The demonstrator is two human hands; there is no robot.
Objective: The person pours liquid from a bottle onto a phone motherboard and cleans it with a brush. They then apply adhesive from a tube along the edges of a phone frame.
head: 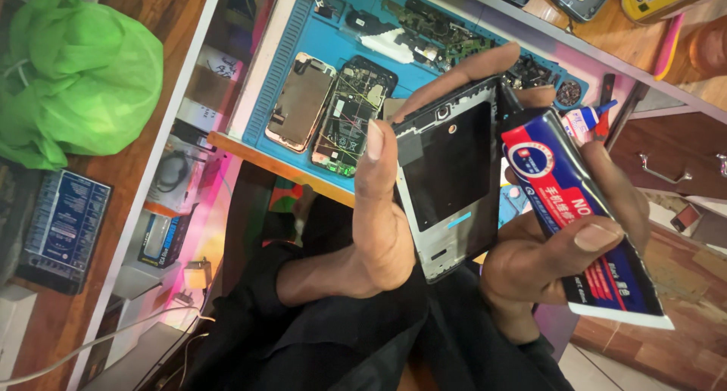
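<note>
My left hand (379,217) grips a bare phone frame (450,179), black inside with a pale metal rim, thumb on its left edge and fingers curled over the top. My right hand (553,247) holds a glue tube (579,209), blue and red with a crimped white end, thumb pressed on its side. The tube's black nozzle touches the frame's upper right corner. Both are held up close, above my lap in dark clothing.
A blue work mat (318,28) carries an opened phone (352,115), a phone back with a bronze plate (301,102) and circuit boards (439,28). A green plastic bag (76,77) lies at left. Boxes (64,228) sit lower left; a small glue bottle (587,118) and drawers (674,156) are at right.
</note>
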